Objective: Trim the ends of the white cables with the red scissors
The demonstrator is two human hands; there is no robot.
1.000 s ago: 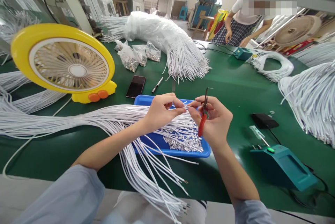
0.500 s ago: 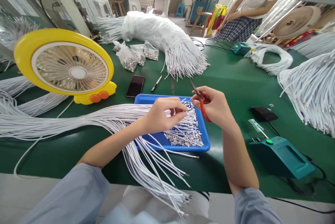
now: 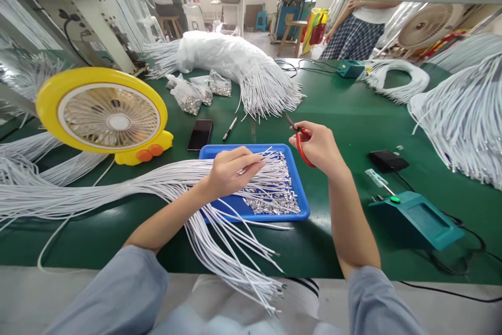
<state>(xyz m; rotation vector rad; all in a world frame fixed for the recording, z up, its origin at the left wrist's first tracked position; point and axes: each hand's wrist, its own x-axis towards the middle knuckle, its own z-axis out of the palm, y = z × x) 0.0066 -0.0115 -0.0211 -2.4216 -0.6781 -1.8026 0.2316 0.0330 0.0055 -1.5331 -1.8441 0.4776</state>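
Note:
My left hand point(image 3: 229, 170) is closed in a pinch on a thin white wire over the blue tray point(image 3: 301, 196). A thick bundle of white wires point(image 3: 117, 188) runs from the left across the tray, and their tips fan out over small silver terminals point(image 3: 270, 204) lying in it. My right hand point(image 3: 319, 147) is closed round red-handled pliers point(image 3: 301, 148), held just right of the tray's far corner with the jaws pointing up and left. The two hands are apart.
A yellow desk fan point(image 3: 105, 118) stands at left, with a black phone point(image 3: 200, 134) and a pen point(image 3: 229, 128) behind the tray. Bags of terminals point(image 3: 188, 97) and more wire bundles point(image 3: 251, 71) lie further back. A teal device point(image 3: 421, 217) sits at right. A person point(image 3: 353, 34) stands at the far side.
My hands have drawn apart: the left sank toward the tray with the wire, and the right moved up and right, tilting the pliers. The view dipped slightly.

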